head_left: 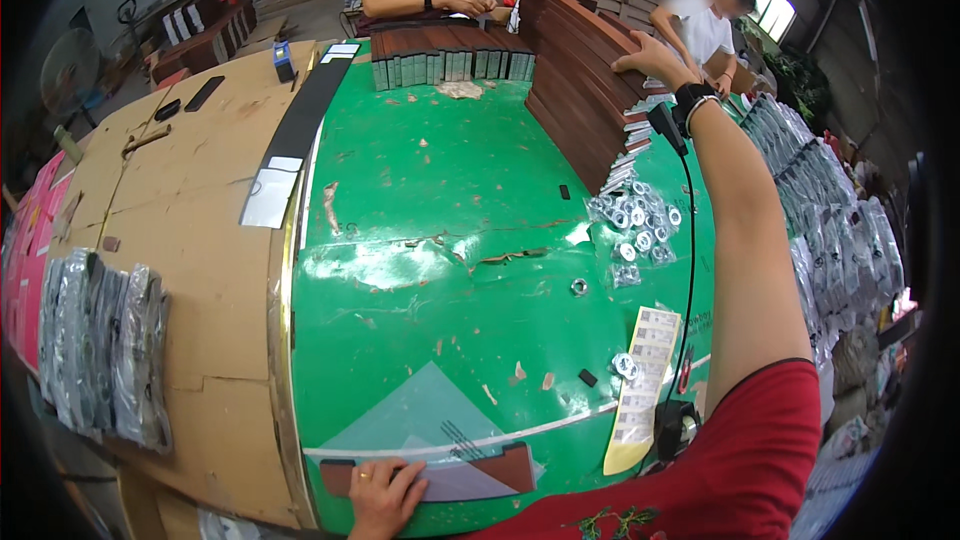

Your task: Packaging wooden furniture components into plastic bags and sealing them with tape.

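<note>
My left hand (385, 500) lies with fingers spread on a reddish-brown flat strip (515, 468) at the near edge of the table. A clear plastic bag (415, 415) with dark print partly covers this strip. My right arm stretches far forward. My right hand (655, 58) grips the upper end of a brown board in a tall leaning stack of brown boards (580, 90), whose near ends show silvery pieces. Some of its fingers are hidden behind the boards. Metal rings in small clear bags (635, 220) lie below the stack.
A sheet of labels (645, 370), a loose ring (579, 287) and a black cable (692, 280) lie on the green tabletop (400, 180). A row of brown boards (450, 45) stands at the back. Wrapped bundles (105, 350) sit at left, more at right. Two people work across the table.
</note>
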### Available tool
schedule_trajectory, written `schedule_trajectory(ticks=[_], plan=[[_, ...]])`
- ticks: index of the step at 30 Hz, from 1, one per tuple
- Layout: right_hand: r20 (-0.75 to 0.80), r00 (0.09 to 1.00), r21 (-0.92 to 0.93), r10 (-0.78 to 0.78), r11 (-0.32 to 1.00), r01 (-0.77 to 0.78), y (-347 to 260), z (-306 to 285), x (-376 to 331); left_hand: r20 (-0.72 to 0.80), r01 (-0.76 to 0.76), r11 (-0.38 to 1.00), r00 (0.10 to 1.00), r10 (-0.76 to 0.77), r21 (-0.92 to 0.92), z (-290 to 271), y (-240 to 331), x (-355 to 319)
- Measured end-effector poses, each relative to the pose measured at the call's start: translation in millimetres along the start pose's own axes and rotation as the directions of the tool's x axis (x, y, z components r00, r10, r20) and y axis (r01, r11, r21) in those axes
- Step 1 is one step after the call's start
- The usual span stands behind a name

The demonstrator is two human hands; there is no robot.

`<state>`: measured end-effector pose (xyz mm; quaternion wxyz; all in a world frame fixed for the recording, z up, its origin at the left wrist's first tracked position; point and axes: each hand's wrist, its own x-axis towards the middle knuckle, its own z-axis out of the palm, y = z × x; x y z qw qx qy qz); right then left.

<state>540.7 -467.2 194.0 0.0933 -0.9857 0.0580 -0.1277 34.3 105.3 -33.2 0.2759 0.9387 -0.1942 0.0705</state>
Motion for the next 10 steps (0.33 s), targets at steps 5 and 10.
schedule_trajectory(ticks=[5,10], plan=[[-0.062,0.997,-0.045,0.049,0.998,-0.051,-34,-2,-25,-0.014,0.002,1.0,1.0,-0.002,0.003,4,-7,-2],[-0.083,0.996,0.224,0.033,0.974,-0.013,-15,-41,-53,0.011,0.008,1.0,1.0,-0.008,-0.03,3,-3,-8]])
